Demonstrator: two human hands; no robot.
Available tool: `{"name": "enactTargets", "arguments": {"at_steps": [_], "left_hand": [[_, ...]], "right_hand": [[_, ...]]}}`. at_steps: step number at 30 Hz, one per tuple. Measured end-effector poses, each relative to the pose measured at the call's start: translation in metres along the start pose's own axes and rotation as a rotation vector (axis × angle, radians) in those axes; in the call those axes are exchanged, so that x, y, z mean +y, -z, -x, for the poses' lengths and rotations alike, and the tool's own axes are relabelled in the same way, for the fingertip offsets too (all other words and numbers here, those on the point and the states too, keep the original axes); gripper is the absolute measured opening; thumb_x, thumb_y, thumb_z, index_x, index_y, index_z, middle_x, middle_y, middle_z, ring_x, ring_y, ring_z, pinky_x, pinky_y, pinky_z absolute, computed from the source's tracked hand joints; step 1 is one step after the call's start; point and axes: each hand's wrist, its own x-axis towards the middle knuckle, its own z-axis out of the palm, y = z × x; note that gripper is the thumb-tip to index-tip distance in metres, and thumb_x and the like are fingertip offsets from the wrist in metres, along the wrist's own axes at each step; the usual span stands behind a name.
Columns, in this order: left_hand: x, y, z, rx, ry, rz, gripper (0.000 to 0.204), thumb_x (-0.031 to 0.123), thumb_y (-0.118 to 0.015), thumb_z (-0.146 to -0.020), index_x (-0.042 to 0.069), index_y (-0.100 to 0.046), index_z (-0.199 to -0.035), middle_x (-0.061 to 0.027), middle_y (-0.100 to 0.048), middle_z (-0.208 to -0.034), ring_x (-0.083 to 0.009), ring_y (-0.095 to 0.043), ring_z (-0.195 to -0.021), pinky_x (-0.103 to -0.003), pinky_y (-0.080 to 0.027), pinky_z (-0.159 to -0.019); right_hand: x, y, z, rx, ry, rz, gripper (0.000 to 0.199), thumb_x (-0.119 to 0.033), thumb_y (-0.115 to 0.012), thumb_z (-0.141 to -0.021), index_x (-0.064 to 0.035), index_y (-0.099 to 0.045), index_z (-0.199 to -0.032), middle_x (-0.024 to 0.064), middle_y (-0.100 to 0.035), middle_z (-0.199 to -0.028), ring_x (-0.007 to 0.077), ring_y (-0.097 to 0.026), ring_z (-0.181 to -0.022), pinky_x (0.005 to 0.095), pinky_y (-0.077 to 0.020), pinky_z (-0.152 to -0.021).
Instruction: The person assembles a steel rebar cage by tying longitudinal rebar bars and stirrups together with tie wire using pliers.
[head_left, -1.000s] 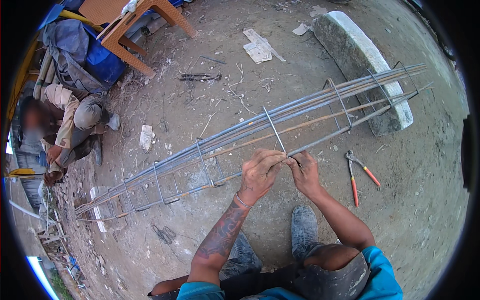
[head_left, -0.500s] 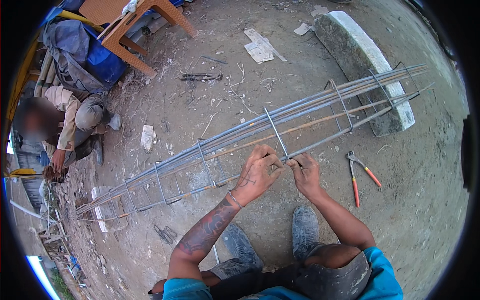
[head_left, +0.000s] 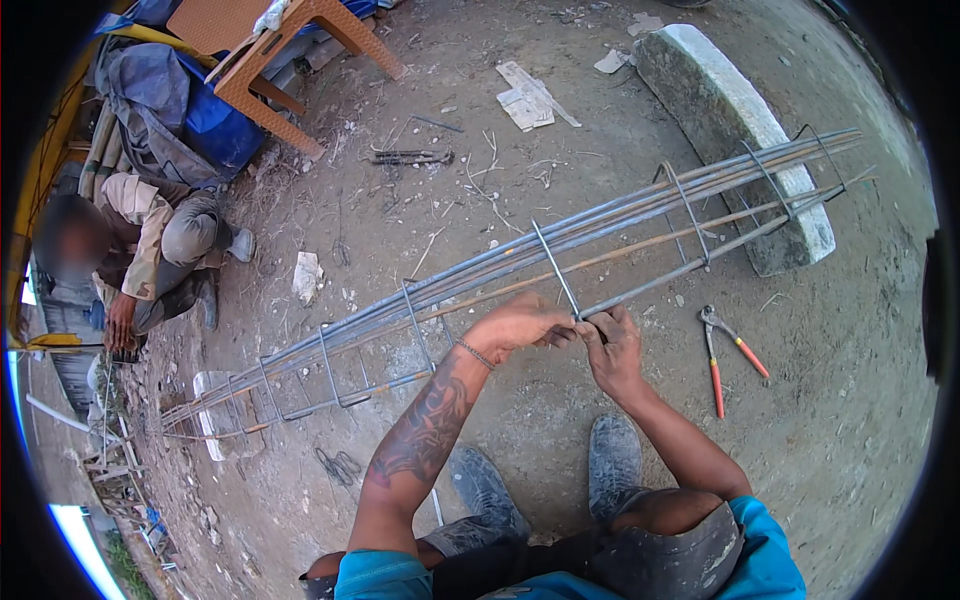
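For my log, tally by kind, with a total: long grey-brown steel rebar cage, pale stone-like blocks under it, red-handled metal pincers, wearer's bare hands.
Steel rebar cage: 1
Pale stone-like blocks: 2
Red-handled metal pincers: 1
Wearer's bare left hand and right hand: 2
Total: 6

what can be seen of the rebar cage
The rebar cage is long and open: grey, steel-looking bars, some rust-brown, crossed by bent hoops. It slants up rightward in view, seemingly resting on a small block at left, a larger block at right. Left grip and right grip appear to touch one hoop's lower corner.
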Motion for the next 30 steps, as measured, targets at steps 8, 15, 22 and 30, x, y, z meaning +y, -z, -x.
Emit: {"name": "enactTargets", "arguments": {"at_steps": [8,15,22,30], "left_hand": [[-0.005,-0.003,-0.009,0.123,0.092,0.155,0.019,0.017,-0.062,-0.088,0.000,-0.071,-0.091,-0.0052,-0.067,-0.077,-0.0116,-0.060,-0.067,-0.026,-0.046,-0.062],[-0.002,-0.018,0.002,0.278,-0.102,0.147,0.017,0.013,-0.069,-0.084,-0.003,-0.069,-0.089,-0.0049,-0.067,-0.085,-0.0107,-0.060,-0.075,-0.025,-0.048,-0.065],[-0.011,-0.034,0.013,0.490,-0.288,-0.048,0.013,0.008,-0.071,-0.081,-0.002,-0.068,-0.088,-0.0049,-0.068,-0.079,-0.0096,-0.062,-0.073,-0.024,-0.049,-0.066],[-0.012,-0.035,0.015,0.500,-0.349,-0.047,0.014,0.009,-0.072,-0.079,-0.001,-0.068,-0.089,-0.0056,-0.068,-0.080,-0.0104,-0.062,-0.071,-0.024,-0.049,-0.064]], "right_hand": [[-0.011,-0.007,0.003,0.109,-0.098,-0.105,0.023,-0.021,-0.072,-0.084,0.0008,-0.066,-0.089,0.0096,-0.057,-0.081,0.0163,-0.054,-0.066,0.0304,-0.0442,-0.060],[-0.011,-0.009,0.008,0.167,-0.303,-0.177,0.025,-0.022,-0.073,-0.083,0.0011,-0.065,-0.084,0.0070,-0.054,-0.071,0.0133,-0.049,-0.061,0.0297,-0.0393,-0.055],[-0.013,-0.003,0.005,0.142,-0.176,-0.052,0.021,-0.021,-0.073,-0.083,-0.0008,-0.068,-0.084,0.0086,-0.055,-0.071,0.0170,-0.051,-0.062,0.0324,-0.0409,-0.057],[-0.022,0.001,0.003,0.116,-0.236,-0.093,0.023,-0.022,-0.073,-0.083,0.0011,-0.069,-0.086,0.0100,-0.057,-0.070,0.0175,-0.052,-0.065,0.0328,-0.0418,-0.058]]}}
